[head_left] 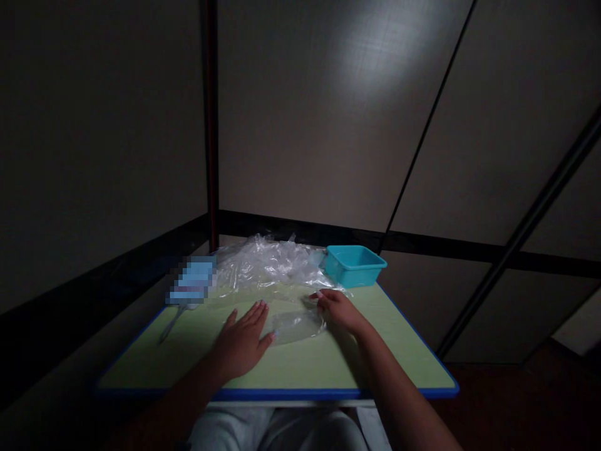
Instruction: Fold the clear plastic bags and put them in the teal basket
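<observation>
A clear plastic bag (298, 327) lies on the green tabletop between my hands. My left hand (244, 338) rests flat over its left end, fingers stretched out and thumb apart. At the bag's upper right edge, my right hand (333, 305) is closed in a pinch on the thin plastic. Behind both hands spreads a heap of crumpled clear plastic bags (267, 266), some of it reaching down toward my right hand.
A turquoise plastic basin (354, 269) stands at the table's back right corner. On the left lies a blurred-out blue item (192, 280) with a strap or cord (171, 322). The green table (300, 373) has a blue edge, and wall panels rise close behind it.
</observation>
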The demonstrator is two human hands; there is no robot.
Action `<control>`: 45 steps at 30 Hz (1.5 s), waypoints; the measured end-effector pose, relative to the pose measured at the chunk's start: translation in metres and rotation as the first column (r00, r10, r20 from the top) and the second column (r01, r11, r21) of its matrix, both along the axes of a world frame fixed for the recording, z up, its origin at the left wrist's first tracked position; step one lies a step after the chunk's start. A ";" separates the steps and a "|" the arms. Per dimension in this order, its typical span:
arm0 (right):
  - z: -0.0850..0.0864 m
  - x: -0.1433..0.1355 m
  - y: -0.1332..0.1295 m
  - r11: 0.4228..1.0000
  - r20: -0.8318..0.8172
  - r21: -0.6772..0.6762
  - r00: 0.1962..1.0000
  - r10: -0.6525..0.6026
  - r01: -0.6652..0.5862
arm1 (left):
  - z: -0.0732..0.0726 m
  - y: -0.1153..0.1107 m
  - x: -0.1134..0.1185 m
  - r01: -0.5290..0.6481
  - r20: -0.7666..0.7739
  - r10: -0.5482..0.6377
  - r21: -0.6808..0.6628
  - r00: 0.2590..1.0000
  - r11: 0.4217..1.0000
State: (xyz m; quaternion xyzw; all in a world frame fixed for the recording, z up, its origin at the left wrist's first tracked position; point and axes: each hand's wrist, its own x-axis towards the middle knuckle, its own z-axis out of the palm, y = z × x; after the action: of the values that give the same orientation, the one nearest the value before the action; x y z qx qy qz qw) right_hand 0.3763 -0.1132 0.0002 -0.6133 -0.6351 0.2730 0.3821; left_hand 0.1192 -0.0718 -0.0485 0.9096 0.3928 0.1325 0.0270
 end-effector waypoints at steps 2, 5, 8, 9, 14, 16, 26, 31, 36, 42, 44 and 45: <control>0.006 0.003 0.013 0.995 -0.051 -0.049 0.995 0.084 -0.086 | 0.007 0.006 -0.001 0.032 0.001 -0.032 0.028 0.999 0.999; 0.008 0.002 0.027 0.974 -0.145 -0.080 0.969 0.199 -0.212 | 0.018 0.018 0.001 0.079 0.017 -0.080 0.047 0.997 0.996; 0.004 -0.001 0.030 0.939 -0.293 -0.058 0.905 0.308 -0.338 | 0.021 0.029 0.005 0.138 0.032 -0.139 0.041 0.990 0.990; 0.003 -0.002 0.029 0.929 -0.333 -0.056 0.884 0.327 -0.365 | 0.021 0.032 0.006 0.156 0.031 -0.157 0.031 0.987 0.987; 0.003 -0.009 0.020 0.937 -0.407 -0.078 0.869 0.281 -0.339 | 0.014 0.033 0.006 0.215 0.018 -0.215 -0.018 0.976 0.976; 0.006 -0.012 0.018 0.944 -0.384 -0.061 0.881 0.277 -0.323 | 0.014 0.032 0.003 0.234 0.010 -0.234 -0.036 0.972 0.972; 0.007 -0.015 0.005 0.892 -0.384 -0.092 0.843 0.377 -0.442 | 0.015 0.033 -0.002 0.355 0.002 -0.355 -0.053 0.935 0.933; 0.002 -0.015 0.005 0.879 -0.349 -0.151 0.856 0.381 -0.453 | 0.016 0.032 -0.002 0.365 -0.004 -0.366 -0.046 0.931 0.930; -0.008 -0.009 0.010 0.910 -0.186 -0.173 0.920 0.345 -0.376 | 0.018 0.031 -0.001 0.356 -0.018 -0.357 -0.056 0.934 0.933; -0.006 -0.002 0.009 0.927 -0.065 -0.166 0.942 0.330 -0.336 | 0.017 0.031 -0.001 0.344 -0.023 -0.347 -0.078 0.938 0.936; -0.001 -0.003 0.006 0.924 -0.109 -0.155 0.936 0.336 -0.350 | 0.016 0.032 -0.001 0.339 -0.028 -0.342 -0.083 0.939 0.937; 0.002 -0.003 0.004 0.919 -0.148 -0.143 0.927 0.346 -0.366 | 0.016 0.032 -0.001 0.338 -0.031 -0.341 -0.088 0.939 0.937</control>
State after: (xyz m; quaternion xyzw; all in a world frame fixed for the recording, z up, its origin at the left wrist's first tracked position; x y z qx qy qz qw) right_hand 0.3733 -0.1092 0.0022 -0.5000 -0.6867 0.4268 0.3101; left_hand 0.1183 -0.0395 -0.0321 0.9647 0.2355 0.0888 0.0776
